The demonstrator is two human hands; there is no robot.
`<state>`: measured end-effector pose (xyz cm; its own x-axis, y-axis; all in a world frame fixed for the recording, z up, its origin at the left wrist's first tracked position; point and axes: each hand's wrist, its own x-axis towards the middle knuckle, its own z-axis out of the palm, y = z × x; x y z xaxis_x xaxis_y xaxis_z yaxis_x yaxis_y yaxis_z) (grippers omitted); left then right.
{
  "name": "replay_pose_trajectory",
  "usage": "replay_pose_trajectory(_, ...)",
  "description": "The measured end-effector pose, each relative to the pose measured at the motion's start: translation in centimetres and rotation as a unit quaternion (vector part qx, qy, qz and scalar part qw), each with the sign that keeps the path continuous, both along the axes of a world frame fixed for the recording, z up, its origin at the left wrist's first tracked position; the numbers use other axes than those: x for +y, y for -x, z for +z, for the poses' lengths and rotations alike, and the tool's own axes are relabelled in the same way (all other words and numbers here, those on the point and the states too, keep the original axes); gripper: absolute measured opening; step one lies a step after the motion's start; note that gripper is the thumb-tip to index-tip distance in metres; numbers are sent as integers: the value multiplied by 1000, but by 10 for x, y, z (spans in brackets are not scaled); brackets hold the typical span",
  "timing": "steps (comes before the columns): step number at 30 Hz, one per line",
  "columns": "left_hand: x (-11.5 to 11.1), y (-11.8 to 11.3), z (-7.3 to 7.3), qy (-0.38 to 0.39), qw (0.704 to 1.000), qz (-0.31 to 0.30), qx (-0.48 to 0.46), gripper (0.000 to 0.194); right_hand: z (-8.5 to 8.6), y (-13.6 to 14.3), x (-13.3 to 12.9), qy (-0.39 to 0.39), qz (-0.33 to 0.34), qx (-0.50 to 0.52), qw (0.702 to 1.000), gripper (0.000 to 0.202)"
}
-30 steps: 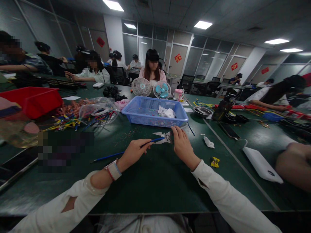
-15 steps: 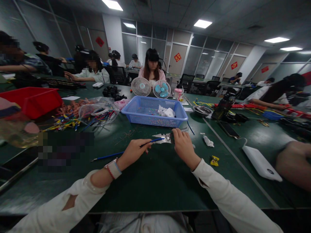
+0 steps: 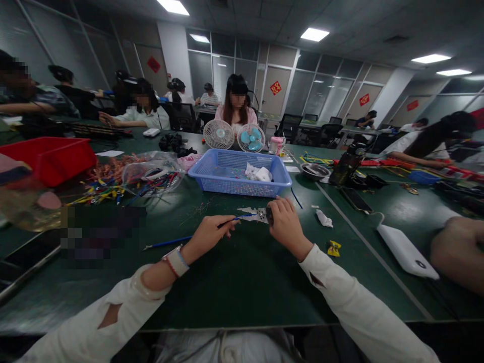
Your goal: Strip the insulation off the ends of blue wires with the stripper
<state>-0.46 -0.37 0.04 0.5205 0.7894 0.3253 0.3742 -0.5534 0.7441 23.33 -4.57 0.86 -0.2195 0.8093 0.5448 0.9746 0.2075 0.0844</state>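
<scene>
- Head view: left hand is pinching a thin blue wire mid-frame, its end overlapping the metal pliers; can't tell if they're biting.
- Right hand, right of center, is wrapped round the pliers' handle end.
- Wire's probably light, springy, kinda slick; I'd pinch near the tip. Pliers look stiff, so grab the handles.

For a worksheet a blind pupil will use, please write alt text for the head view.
A person's left hand holds a blue wire at metal pliers gripped in the right hand, above a green table. A blue basket stands beyond.
</scene>
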Motion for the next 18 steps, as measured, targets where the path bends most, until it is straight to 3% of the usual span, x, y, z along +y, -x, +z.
replay_pose_trajectory(5,-1,0,2,-12,1000,-4,0,29,0,-3,3,53,-4,2,999,30)
replay_pose_trajectory(18,-1,1,0,12,1000,1,18,32,8,-6,1,95,-5,-40,995,23)
